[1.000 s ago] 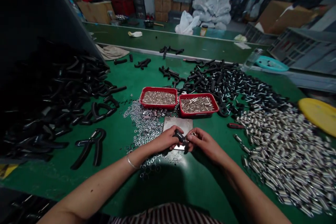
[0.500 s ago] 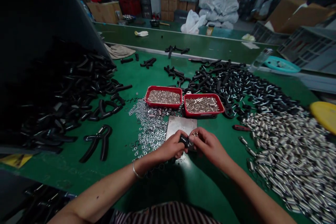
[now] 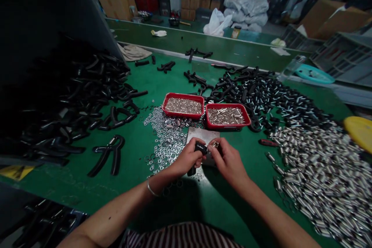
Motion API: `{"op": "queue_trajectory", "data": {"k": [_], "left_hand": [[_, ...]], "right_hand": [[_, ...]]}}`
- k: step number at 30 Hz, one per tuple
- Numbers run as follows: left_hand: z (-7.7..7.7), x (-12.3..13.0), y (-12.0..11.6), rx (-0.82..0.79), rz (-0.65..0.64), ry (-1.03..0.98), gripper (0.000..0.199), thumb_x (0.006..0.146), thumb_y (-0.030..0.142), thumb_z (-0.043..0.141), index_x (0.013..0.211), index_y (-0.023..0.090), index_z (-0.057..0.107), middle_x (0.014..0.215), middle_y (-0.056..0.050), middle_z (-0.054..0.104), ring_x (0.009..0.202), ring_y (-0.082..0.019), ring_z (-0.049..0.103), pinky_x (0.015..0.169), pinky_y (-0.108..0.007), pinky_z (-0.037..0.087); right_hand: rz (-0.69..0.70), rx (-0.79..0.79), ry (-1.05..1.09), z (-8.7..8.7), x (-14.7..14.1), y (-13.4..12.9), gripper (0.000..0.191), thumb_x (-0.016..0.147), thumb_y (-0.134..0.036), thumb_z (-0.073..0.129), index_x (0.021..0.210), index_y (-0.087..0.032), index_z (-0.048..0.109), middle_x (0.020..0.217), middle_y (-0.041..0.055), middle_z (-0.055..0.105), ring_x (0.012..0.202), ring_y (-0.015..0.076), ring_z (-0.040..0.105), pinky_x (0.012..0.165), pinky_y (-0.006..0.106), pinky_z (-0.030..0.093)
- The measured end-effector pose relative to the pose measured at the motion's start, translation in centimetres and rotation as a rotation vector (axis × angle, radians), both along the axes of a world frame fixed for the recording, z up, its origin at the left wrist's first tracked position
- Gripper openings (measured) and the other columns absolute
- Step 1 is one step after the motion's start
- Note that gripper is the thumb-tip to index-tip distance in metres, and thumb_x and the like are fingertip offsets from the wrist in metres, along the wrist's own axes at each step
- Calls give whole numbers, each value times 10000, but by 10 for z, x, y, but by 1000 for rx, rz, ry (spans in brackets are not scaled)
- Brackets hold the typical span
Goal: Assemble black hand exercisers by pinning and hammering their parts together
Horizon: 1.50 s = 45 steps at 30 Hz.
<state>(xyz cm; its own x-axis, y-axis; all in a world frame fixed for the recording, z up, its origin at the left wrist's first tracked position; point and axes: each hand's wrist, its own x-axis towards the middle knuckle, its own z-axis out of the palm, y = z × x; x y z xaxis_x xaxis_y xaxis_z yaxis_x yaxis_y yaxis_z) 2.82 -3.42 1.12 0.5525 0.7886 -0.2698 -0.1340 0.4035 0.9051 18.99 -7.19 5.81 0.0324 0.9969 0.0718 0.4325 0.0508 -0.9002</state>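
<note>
My left hand [image 3: 188, 159] is closed round a black plastic handle piece [image 3: 200, 147] with pale lettering on its side. Against the end of that piece, the thumb and fingers of my right hand [image 3: 230, 161] pinch a small shiny metal ring [image 3: 215, 144]. Both hands are over a flat metal plate [image 3: 192, 133] on the green table. Left of the plate lie loose washers and nuts [image 3: 167, 149]. Behind it stand two red trays, one with tiny metal parts [image 3: 183, 94], the other with small pins [image 3: 249, 118].
Black handles [image 3: 101, 85] spill from a large dark bin at left; one assembled spring hand grip [image 3: 116, 157] lies apart. At right are heaped metal springs [image 3: 328, 174], black handles with metal pins [image 3: 261, 93], a red-handled tool [image 3: 267, 142] and a yellow lid [image 3: 360, 130].
The black handle piece has turned more level in my left hand, and my right hand has shifted slightly, with the ring still pinched. The whole view has moved a little.
</note>
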Motion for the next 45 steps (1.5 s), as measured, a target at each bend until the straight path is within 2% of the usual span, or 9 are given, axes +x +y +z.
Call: {"op": "queue_trajectory", "data": {"k": [6,12,18,22,24,27,34,40,45], "left_hand": [[-3,-3,1,145,-109,219,397,736,146,521,1114,217,425,661,68,538,459,-82,469,440,-189,330],[-12,-2,-18,62,-287,135,464,796,166,517,1238,197,377,724,38,580,460,-76,460,434,-196,349],[18,-34,-2,-20,-452,-52,423,921,459,527,1226,176,448,906,-86,682,544,-96,530,491,-224,378],[20,-48,8,-39,-278,-7,350,899,486,567,1074,191,492,775,-54,690,435,-69,428,438,-207,297],[14,-57,11,45,-77,81,302,855,423,644,994,195,504,760,-37,696,472,-73,453,466,-197,313],[7,-74,17,110,222,117,273,858,426,636,935,191,522,831,-43,715,589,-95,547,575,-206,400],[-1,-86,42,184,417,166,274,843,436,636,861,197,502,789,-3,695,501,-70,461,502,-196,329],[2,-52,49,313,509,226,289,898,489,549,897,199,542,796,-9,678,597,-118,546,547,-223,396],[9,-30,36,587,307,273,253,965,415,465,963,196,591,971,-55,646,928,-183,595,878,-307,450]], "right_hand": [[53,-336,284,-22,12,15,316,875,-534,585,885,-220,562,593,-50,509,447,115,426,429,236,334],[203,-291,246,-32,14,16,298,880,-487,607,873,-190,603,629,-45,548,536,113,477,501,224,368],[210,12,-76,-24,-4,15,220,936,-414,572,955,-202,627,814,7,651,733,154,594,696,262,440],[285,34,-119,-29,-14,50,300,990,-441,445,962,-199,620,785,10,664,687,156,610,668,261,462],[224,-9,-231,-36,-18,73,357,1030,-406,322,997,-193,606,786,18,677,675,159,628,655,261,476],[99,7,-508,-46,-29,102,213,998,-294,419,1033,-180,595,971,85,695,852,205,661,756,301,484],[54,13,-600,-61,-58,123,180,943,-131,414,977,-145,590,1083,205,651,952,294,644,789,390,477],[66,78,-377,-50,-40,103,131,967,-227,425,1014,-210,546,1043,86,682,909,202,656,814,326,511],[150,-264,588,-52,-25,60,197,877,-378,629,921,-208,539,716,-10,667,539,141,619,588,304,552]]}}
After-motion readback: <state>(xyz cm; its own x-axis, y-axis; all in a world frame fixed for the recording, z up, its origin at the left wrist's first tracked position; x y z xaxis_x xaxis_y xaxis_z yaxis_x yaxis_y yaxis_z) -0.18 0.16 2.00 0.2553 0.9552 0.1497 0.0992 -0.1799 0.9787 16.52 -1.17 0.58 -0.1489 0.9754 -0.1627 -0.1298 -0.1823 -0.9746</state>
